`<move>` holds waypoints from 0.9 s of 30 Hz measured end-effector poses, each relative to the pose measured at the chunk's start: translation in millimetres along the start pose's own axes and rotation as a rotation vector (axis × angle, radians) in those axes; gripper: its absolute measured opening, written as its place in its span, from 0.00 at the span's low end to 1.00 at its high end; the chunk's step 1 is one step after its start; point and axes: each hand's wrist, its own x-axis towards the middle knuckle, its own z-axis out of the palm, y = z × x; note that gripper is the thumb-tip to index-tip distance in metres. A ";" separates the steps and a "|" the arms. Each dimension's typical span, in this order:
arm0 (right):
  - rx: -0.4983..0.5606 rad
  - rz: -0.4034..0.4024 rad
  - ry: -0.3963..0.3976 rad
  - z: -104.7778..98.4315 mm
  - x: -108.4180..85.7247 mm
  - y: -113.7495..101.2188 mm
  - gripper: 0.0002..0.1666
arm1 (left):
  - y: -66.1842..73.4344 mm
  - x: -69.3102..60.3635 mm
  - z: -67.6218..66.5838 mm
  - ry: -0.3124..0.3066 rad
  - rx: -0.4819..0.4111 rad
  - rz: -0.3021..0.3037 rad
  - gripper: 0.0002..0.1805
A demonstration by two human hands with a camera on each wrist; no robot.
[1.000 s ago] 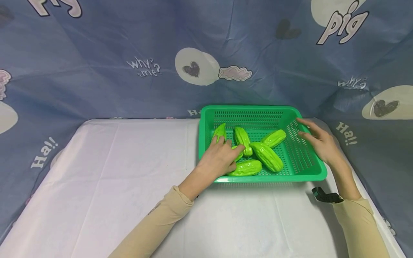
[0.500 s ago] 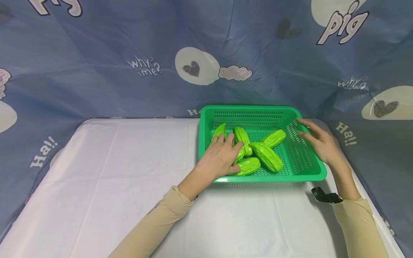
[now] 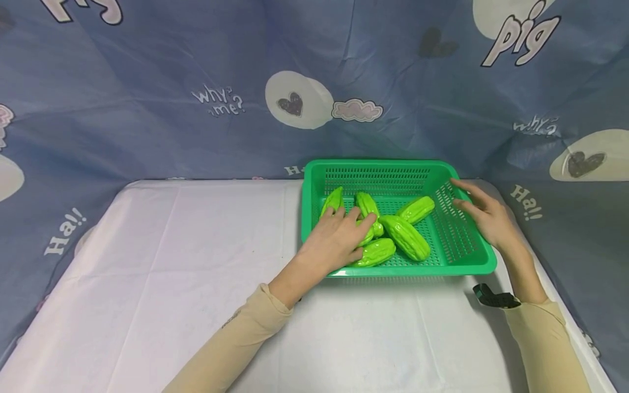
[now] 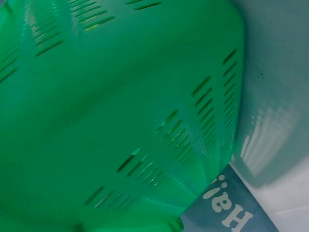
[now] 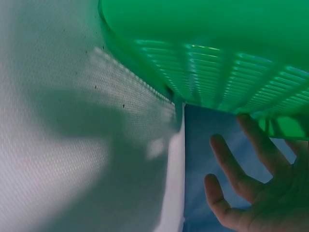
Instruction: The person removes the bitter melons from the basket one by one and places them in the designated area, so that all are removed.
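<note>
All visible gourds are inside the basket; handling appears unfinished. My left hand overlies some, hold unconfirmable; my right hand, fingers extended, meets the basket.

The glossy, bright-green, ridged oblong gourd beneath the thumb has turned from nearly level to slanted. The bare left hand has spread its fingers slightly.

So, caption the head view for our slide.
A left hand among green gourds, a right hand at their green basket.

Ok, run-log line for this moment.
left hand: over green vegetables in basket | right hand: at basket rim | basket: on white cloth
</note>
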 end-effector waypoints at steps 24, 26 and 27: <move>0.026 -0.009 0.020 2.0 -1.7 0.5 0.33 | 0.6 -12.8 -18.2 0.111 0.035 0.005 0.28; 0.028 -0.004 0.018 1.6 -1.3 0.7 0.33 | 0.4 -13.3 -18.7 0.107 0.047 0.001 0.28; 0.028 0.000 0.018 1.5 -1.1 0.7 0.33 | 0.2 -13.6 -19.1 0.103 0.057 -0.001 0.28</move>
